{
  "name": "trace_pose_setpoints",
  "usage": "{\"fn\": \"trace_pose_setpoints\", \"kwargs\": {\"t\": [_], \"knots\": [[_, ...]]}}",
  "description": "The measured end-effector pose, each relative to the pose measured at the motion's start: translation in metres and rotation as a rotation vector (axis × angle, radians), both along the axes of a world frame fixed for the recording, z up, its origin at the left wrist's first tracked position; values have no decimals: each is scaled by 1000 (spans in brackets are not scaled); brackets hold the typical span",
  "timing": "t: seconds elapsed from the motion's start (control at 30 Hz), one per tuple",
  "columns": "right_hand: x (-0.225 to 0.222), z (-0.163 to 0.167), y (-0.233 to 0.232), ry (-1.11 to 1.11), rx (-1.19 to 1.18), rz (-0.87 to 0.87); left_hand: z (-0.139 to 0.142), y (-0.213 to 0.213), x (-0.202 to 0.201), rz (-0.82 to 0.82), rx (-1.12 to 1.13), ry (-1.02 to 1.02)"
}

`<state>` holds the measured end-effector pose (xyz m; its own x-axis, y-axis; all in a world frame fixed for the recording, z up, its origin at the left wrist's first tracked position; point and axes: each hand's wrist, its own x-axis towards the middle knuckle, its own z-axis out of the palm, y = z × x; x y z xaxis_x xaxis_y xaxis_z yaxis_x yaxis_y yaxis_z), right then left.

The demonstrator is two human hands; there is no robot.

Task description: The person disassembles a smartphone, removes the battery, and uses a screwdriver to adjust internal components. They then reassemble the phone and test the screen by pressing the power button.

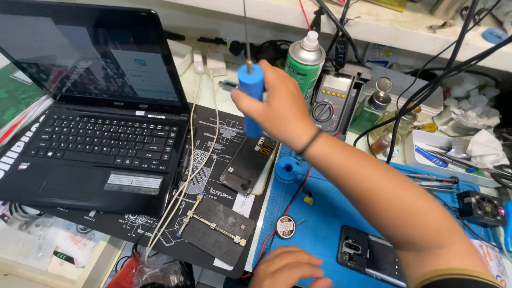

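Observation:
My right hand (pixel 277 106) is raised over the middle of the bench, shut on a blue cylindrical tool handle (pixel 252 85) held upright; a thin grey line runs up from the handle's top. Its lower end hangs just above a dark opened phone (pixel 246 162) lying on the black work mat (pixel 213 128). My left hand (pixel 288 269) lies low at the front edge, fingers flat on the blue mat (pixel 320 213), holding nothing. A second phone (pixel 370 256), back side up, lies on the blue mat right of that hand, partly under my right forearm.
An open black laptop (pixel 101 122) fills the left. A black board holder (pixel 216 226) and white cables (pixel 186 176) lie on the black mat. A blue solder spool (pixel 288 170), round tin (pixel 286 226), green spray can (pixel 304 58), multimeter (pixel 330 96) and white tool tray (pixel 453 154) stand around.

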<state>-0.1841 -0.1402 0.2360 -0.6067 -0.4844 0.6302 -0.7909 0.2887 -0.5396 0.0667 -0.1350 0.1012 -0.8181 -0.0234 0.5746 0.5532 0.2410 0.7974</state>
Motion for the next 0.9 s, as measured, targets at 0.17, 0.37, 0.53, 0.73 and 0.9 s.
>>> {"fn": "trace_pose_setpoints", "kwargs": {"t": [0.17, 0.37, 0.53, 0.73, 0.9], "knots": [[77, 13, 108, -547, 240, 479, 84, -83, 31, 422, -128, 194], [127, -21, 189, -1052, 288, 563, 117, -56, 20, 411, 26, -48], [125, -64, 224, -1313, -4, 271, 94, 0, 0, 159, 15, -295], [96, -75, 264, -1128, -60, 1, 63, 24, -1, -53, -23, -461], [88, -70, 262, -1137, -43, 15, 65, 26, -9, 1, -61, -509]]}}
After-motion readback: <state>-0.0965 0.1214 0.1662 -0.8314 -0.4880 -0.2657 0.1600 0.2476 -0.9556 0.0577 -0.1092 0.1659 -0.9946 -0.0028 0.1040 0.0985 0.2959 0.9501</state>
